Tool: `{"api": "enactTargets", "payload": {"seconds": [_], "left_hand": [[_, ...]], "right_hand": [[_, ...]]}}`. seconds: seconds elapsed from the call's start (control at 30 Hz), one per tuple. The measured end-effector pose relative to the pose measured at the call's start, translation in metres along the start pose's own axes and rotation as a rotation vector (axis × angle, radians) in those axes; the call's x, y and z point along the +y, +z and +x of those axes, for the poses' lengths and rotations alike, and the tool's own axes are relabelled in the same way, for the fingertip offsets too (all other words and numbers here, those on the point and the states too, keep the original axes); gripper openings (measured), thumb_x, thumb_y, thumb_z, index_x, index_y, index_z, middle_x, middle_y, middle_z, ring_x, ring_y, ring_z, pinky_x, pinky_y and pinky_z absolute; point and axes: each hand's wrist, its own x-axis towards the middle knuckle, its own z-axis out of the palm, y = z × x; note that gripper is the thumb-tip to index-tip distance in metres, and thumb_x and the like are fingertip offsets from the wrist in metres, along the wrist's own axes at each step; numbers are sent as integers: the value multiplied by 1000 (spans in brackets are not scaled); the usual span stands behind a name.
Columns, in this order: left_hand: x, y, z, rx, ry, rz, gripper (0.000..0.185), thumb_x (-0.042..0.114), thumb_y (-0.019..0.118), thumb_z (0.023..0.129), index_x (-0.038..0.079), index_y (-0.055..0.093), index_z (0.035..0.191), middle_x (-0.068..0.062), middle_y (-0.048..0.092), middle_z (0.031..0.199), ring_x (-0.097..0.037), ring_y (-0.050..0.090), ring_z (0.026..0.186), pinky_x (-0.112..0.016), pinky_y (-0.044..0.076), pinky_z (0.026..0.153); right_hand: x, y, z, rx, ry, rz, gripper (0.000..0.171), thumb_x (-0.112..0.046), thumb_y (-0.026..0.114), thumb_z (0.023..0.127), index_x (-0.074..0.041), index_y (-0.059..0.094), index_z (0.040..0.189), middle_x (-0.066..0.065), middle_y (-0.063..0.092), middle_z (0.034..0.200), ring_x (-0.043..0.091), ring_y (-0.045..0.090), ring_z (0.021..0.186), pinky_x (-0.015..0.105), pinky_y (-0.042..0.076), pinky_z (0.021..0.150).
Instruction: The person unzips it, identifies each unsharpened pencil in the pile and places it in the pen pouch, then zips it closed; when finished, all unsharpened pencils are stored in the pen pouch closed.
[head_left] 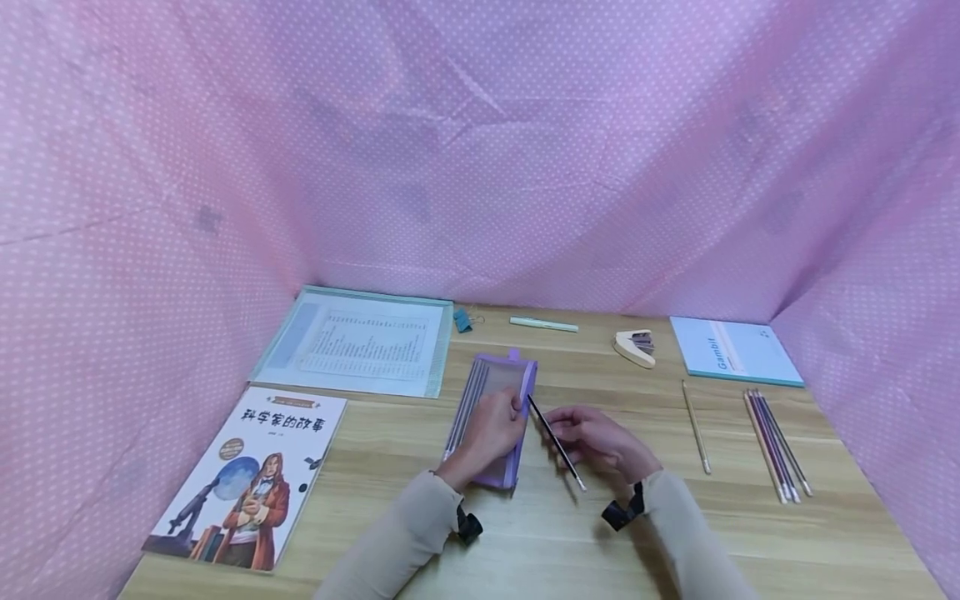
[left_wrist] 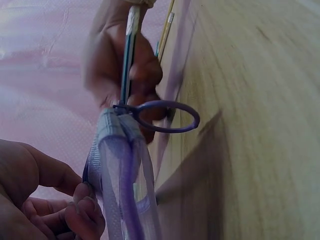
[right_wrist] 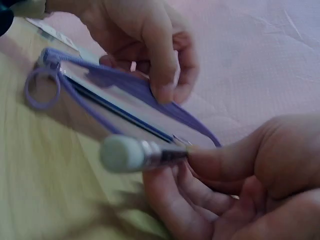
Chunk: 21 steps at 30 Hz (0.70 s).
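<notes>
Fingers, left hand (head_left: pixel 491 429): curled over the open edge of the flat purple mesh pencil pouch (head_left: pixel 495 408), pinching its upper lip so the mouth gapes; the left wrist view shows the fingertips (left_wrist: pixel 80 212) gripping the fabric beside the zip.
Fingers, right hand (head_left: pixel 596 440): closed round a dark pencil with a white eraser end (head_left: pixel 557 443), thumb and forefinger pinching it near the metal ferrule, as the right wrist view shows (right_wrist: pixel 165 152).
Pencil position: slanted, its tip at the pouch's right edge, just beside the left hand; eraser end toward the person.
Pouch position: lying on the light wooden table (head_left: pixel 570 533), centre, lengthwise away from the person; several pencils show through its mesh; its purple ring pull (left_wrist: pixel 167 116) sticks out at the zip end.
Far left: illustrated book with a painted figure on the cover (head_left: pixel 247 475), and behind it a clear blue document folder holding a printed sheet (head_left: pixel 360 342).
Back centre: small teal binder clip (head_left: pixel 462 320), pale green pen-like stick (head_left: pixel 543 324), beige staple remover (head_left: pixel 636 347).
Right: single wooden pencil (head_left: pixel 695 427), a row of coloured pencils (head_left: pixel 776 444), and a light blue notebook (head_left: pixel 733 351).
</notes>
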Motion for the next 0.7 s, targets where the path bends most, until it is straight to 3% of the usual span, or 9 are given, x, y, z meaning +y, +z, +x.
{"api": "enactTargets", "payload": {"seconds": [0.27,0.7], "left_hand": [[-1,1,1,-22,0,11,6,0,64,82,4,64,85,-4,62,68,-10,53,56,-19,41,45],[3,-2,1,-44,-28,16,9,-2,64,81,6,62,86,-4,61,67,-10,54,55,-20,43,46]], "right_hand": [[-9,20,24,237,-8,8,45,-2,48,99,17,39,138,-3,67,89,8,67,79,27,60,69],[-9,48,37,493,-29,-31,37,-2,60,93,12,55,127,3,72,90,11,69,69,30,61,62]]}}
